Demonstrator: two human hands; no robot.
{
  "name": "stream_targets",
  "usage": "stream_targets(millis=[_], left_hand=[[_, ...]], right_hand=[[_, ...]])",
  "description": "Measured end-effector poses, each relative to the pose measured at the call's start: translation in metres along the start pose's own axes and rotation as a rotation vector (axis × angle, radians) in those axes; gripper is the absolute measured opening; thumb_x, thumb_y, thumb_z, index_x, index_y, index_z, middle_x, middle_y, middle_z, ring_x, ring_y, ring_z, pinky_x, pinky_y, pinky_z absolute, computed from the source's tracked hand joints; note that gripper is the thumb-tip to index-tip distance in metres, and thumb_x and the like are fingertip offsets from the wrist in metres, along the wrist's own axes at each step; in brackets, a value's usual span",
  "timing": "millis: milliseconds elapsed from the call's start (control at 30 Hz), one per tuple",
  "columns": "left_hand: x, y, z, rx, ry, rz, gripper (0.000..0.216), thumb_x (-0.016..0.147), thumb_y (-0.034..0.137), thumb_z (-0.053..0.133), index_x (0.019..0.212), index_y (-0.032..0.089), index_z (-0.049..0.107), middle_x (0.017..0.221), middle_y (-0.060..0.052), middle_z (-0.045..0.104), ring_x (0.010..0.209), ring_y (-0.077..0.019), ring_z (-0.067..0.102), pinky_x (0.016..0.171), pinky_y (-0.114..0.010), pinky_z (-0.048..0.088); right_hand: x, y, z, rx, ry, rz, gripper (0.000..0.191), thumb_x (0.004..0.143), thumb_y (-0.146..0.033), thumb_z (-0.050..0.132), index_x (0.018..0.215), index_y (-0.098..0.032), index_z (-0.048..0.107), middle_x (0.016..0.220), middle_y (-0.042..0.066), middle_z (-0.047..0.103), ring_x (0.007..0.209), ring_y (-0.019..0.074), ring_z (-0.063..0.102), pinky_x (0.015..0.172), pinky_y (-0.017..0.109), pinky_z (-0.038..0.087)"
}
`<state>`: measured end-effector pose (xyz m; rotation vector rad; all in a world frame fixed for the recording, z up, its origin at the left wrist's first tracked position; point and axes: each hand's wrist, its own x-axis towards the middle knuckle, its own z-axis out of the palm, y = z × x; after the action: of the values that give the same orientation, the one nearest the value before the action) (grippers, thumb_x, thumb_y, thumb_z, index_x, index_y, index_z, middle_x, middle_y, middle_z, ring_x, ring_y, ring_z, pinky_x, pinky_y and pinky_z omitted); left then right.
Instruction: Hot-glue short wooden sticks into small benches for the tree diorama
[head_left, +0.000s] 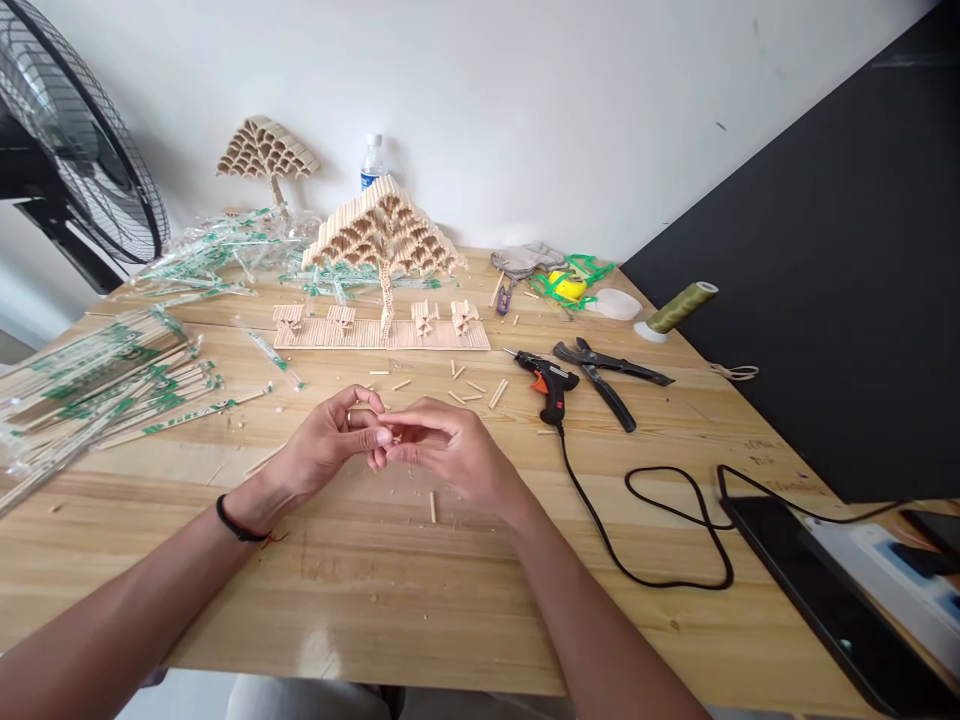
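My left hand (pixel 341 437) and my right hand (pixel 450 450) meet above the middle of the wooden table, fingertips pinched together. Whatever sits between them is small and mostly covered by the fingers, so I cannot make it out. Short cut wooden stick pieces (pixel 498 393) lie scattered just beyond the hands, and one stick piece (pixel 433 507) rests on the near side. Farther back stands a model (pixel 386 250) built of sticks, with a wide roof on a post. Its flat stick base (pixel 442 335) carries several little stick stools (pixel 425 318).
A black glue gun (pixel 551 385) and cutting pliers (pixel 611 380) lie right, the gun's cord (pixel 600 535) looping toward a phone (pixel 832 590). Wrapped chopsticks (pixel 97 370) are piled left. Behind are another stick model (pixel 266 150), a bottle (pixel 372 160), a thread spool (pixel 679 308) and a fan (pixel 75 130).
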<state>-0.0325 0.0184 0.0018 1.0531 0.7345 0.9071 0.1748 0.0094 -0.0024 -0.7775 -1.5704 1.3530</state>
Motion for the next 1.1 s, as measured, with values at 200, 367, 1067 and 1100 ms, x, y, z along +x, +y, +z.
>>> stream_targets(millis=[200,367,1067,1100], left_hand=[[-0.001,-0.001,0.000,0.075,0.031,-0.001,0.038,0.078,0.040,0.093,0.095,0.017,0.067,0.071,-0.002,0.077,0.063,-0.0158,0.072,0.065,-0.026,0.057],[-0.004,0.005,0.001,0.044,0.097,0.045,0.033,0.095,0.048,0.075,0.109,0.018,0.079,0.123,-0.015,0.078,0.119,-0.0297,0.071,0.093,-0.039,0.060],[-0.015,0.013,0.003,0.254,-0.387,0.020,0.061,0.102,0.065,0.050,0.073,0.020,0.081,0.074,-0.013,0.072,0.074,-0.0260,0.066,0.082,-0.040,0.049],[-0.016,0.014,0.005,0.235,-0.413,-0.002,0.063,0.099,0.067,0.051,0.067,0.021,0.078,0.068,-0.012,0.069,0.069,-0.0257,0.064,0.077,-0.040,0.048]], right_hand=[[-0.001,-0.002,0.006,-0.210,0.121,-0.089,0.015,0.090,-0.041,0.083,0.085,-0.027,0.085,0.084,0.005,0.075,0.079,0.0217,0.070,0.077,0.038,0.056],[0.003,0.000,-0.013,0.044,0.350,0.040,0.019,0.085,-0.041,0.086,0.087,-0.023,0.080,0.079,0.003,0.077,0.077,0.0203,0.070,0.079,0.038,0.057],[0.000,-0.017,-0.016,0.305,0.229,0.106,0.035,0.084,-0.051,0.085,0.084,-0.024,0.064,0.060,-0.009,0.039,0.053,0.0105,0.028,0.049,0.027,0.021],[0.000,-0.017,-0.014,0.239,0.210,0.118,0.035,0.085,-0.053,0.084,0.085,-0.023,0.066,0.060,-0.008,0.041,0.053,0.0105,0.029,0.049,0.027,0.020]])
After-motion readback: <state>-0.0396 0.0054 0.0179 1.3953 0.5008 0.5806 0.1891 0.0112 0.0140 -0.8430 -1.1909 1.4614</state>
